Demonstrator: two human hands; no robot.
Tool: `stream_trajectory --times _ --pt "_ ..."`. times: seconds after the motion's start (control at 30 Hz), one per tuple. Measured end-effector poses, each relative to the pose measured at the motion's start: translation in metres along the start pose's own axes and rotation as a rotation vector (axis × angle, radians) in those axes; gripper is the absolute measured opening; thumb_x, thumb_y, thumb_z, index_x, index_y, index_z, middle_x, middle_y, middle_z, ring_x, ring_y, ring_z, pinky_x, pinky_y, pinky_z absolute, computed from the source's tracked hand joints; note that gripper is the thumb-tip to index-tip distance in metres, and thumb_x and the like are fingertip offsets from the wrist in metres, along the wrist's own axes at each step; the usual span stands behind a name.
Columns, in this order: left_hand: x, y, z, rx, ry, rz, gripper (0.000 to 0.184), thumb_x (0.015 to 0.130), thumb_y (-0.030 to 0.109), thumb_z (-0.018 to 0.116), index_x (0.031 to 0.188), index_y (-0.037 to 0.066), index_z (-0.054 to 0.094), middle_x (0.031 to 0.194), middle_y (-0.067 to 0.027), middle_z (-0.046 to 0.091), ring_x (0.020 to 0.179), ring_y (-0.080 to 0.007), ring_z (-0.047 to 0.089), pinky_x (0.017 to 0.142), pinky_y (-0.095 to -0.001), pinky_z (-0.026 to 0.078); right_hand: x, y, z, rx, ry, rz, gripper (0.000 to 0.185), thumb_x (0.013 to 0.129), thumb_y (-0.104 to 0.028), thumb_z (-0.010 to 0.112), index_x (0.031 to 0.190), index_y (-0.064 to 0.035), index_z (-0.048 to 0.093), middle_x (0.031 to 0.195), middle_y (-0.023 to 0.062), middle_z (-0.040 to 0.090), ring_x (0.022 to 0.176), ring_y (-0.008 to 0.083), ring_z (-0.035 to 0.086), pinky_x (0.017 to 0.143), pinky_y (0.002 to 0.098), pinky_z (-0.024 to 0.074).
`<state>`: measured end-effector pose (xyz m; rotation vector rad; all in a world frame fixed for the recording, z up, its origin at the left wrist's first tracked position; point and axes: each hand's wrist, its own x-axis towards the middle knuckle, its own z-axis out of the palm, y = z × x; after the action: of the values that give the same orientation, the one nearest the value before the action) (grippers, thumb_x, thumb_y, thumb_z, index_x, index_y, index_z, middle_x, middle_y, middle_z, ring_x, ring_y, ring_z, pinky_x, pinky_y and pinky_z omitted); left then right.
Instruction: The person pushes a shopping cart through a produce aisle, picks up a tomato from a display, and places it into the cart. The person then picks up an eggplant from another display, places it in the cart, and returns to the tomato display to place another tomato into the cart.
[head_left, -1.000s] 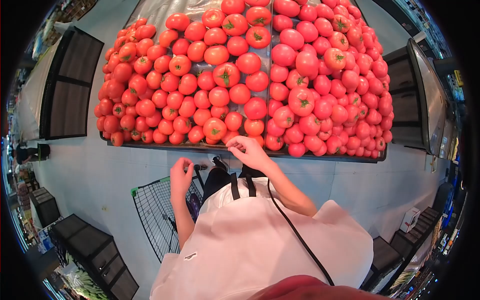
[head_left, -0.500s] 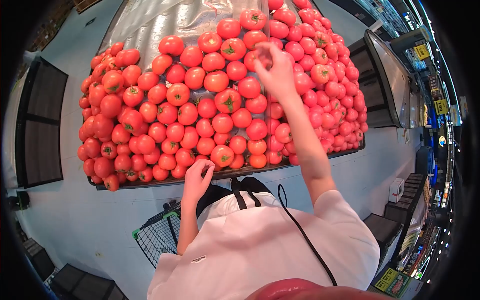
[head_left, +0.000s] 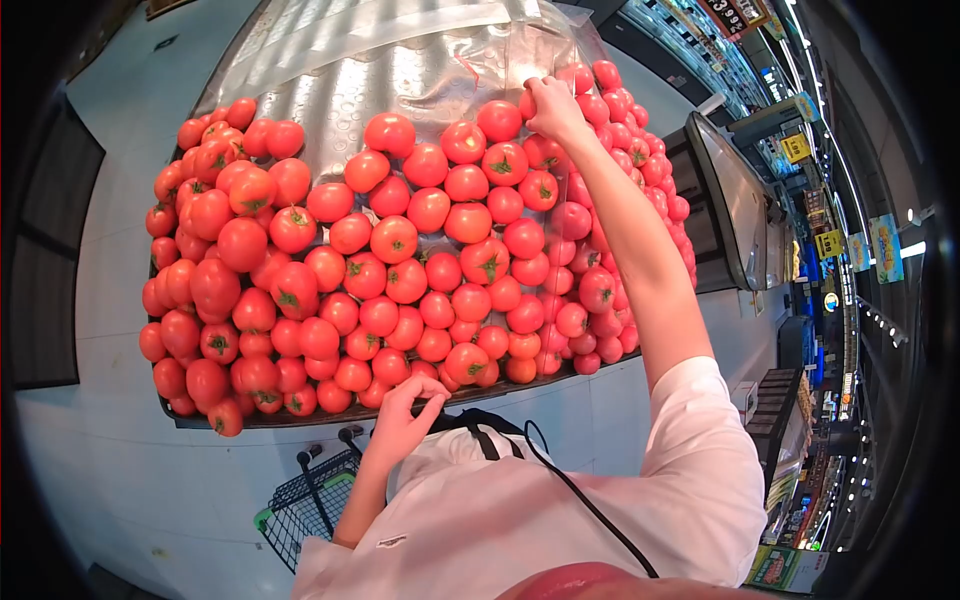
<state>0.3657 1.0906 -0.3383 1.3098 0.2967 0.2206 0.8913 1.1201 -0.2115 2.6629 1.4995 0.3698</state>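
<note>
Rows of red tomatoes (head_left: 380,240) cover the lower part of a display stand, and pinker tomatoes (head_left: 600,290) lie on its right side. At the upper end of the pile, my right hand (head_left: 553,105) reaches out with its fingers curled over a tomato (head_left: 527,103), partly hidden by the fingers. My left hand (head_left: 408,410) hangs at the stand's front edge, near the lowest tomatoes; its thumb and fingers are bent towards each other, and nothing shows between them.
A wire shopping cart (head_left: 300,505) with green trim is at the lower left, beside my body. The stand's metal back surface (head_left: 340,90) carries clear plastic sheeting. Dark display units (head_left: 720,200) are on the right. A black cord (head_left: 585,500) runs down my shirt.
My right hand has moved from near the front edge up and away to the pile's far end, now curled over a tomato. The view has shifted, showing more of the metal surface.
</note>
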Motion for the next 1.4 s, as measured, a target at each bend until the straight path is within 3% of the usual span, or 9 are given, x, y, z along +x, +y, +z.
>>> stream_trajectory --times 0.17,0.23,0.27,0.33,0.53,0.87,1.17,1.27,1.4 --pt "0.010 0.008 0.016 0.055 -0.090 -0.030 0.012 0.094 0.007 0.065 0.102 -0.001 0.064 0.096 -0.0107 0.070 0.092 -0.0192 0.070 0.084 -0.0328 0.054 -0.040 -0.019 -0.052 0.150 0.423 0.028 0.064 0.070 -0.009 0.083 0.128 -0.0040 0.057 0.128 0.0169 0.061 0.124 0.0376 0.056 0.108 0.0443 0.0460" --pt "0.024 0.015 0.032 0.099 -0.179 0.011 0.015 0.093 0.008 0.065 0.106 0.000 0.063 0.097 -0.0116 0.068 0.093 -0.0201 0.069 0.083 -0.0332 0.055 -0.077 -0.035 -0.071 1.019 0.560 0.208 0.057 0.081 -0.013 0.079 0.132 -0.0022 0.055 0.128 0.0148 0.062 0.120 0.0302 0.060 0.105 0.0455 0.0474" --pt "0.033 0.029 0.037 0.153 -0.200 0.089 0.021 0.091 0.003 0.066 0.111 0.000 0.060 0.102 -0.0129 0.066 0.094 -0.0219 0.068 0.082 -0.0334 0.055 -0.101 -0.042 -0.072 1.017 0.568 0.220 0.057 0.081 -0.013 0.079 0.132 -0.0022 0.055 0.128 0.0148 0.062 0.120 0.0302 0.060 0.105 0.0455 0.0474" --pt "0.052 0.045 0.049 0.095 -0.198 0.126 0.024 0.090 0.001 0.067 0.112 0.001 0.059 0.103 -0.0077 0.066 0.096 -0.0185 0.066 0.088 -0.0321 0.053 -0.159 -0.060 -0.062 1.993 0.368 0.249 0.068 0.093 -0.033 0.071 0.145 0.0006 0.044 0.146 0.0202 0.051 0.137 0.0345 0.049 0.117 0.0514 0.0392" --pt "0.092 0.076 0.065 0.323 0.111 0.397 0.066 0.076 0.003 0.081 0.135 0.001 0.050 0.134 -0.0156 0.053 0.120 -0.0287 0.058 0.102 -0.0406 0.048 -0.271 -0.128 -0.027 2.597 0.093 0.332 0.086 0.095 -0.055 0.063 0.154 -0.0023 0.030 0.153 0.0228 0.043 0.142 0.0370 0.044 0.117 0.0550 0.0372" --pt "0.107 0.047 0.124 0.472 -0.334 0.416 0.089 0.063 0.017 0.094 0.140 0.002 0.051 0.135 -0.0169 0.059 0.123 -0.0333 0.059 0.104 -0.0432 0.049 -0.431 -0.143 -0.021 2.558 0.027 0.919 0.059 0.100 -0.043 0.063 0.143 -0.0065 0.045 0.139 0.0117 0.057 0.127 0.0234 0.059 0.105 0.0429 0.0513" --pt "0.097 0.005 0.219 0.417 -0.216 0.529 0.091 0.065 0.007 0.094 0.141 0.004 0.045 0.139 -0.0180 0.054 0.125 -0.0335 0.057 0.105 -0.0432 0.049 -0.477 -0.080 -0.038 2.365 0.087 0.684 0.077 0.083 -0.031 0.084 0.142 -0.0060 0.041 0.138 0.0105 0.051 0.129 0.0208 0.054 0.108 0.0391 0.0476" --pt "0.109 0.012 0.264 0.560 -0.250 0.418 0.079 0.071 0.001 0.084 0.140 0.003 0.046 0.142 -0.0209 0.052 0.129 -0.0382 0.054 0.108 -0.0454 0.043 -0.494 -0.040 -0.041 1.352 0.382 0.591 0.080 0.074 -0.017 0.090 0.140 -0.0054 0.046 0.136 0.0116 0.054 0.125 0.0199 0.057 0.103 0.0361 0.0497" --pt "0.123 0.014 0.310 0.682 -0.364 0.412 0.058 0.078 0.000 0.078 0.131 0.002 0.053 0.137 -0.0199 0.052 0.126 -0.0382 0.054 0.103 -0.0431 0.046 -0.527 0.043 -0.035 1.191 0.549 0.782 0.075 0.068 -0.020 0.091 0.133 -0.0046 0.056 0.126 0.0108 0.065 0.113 0.0218 0.065 0.091 0.0330 0.0534"
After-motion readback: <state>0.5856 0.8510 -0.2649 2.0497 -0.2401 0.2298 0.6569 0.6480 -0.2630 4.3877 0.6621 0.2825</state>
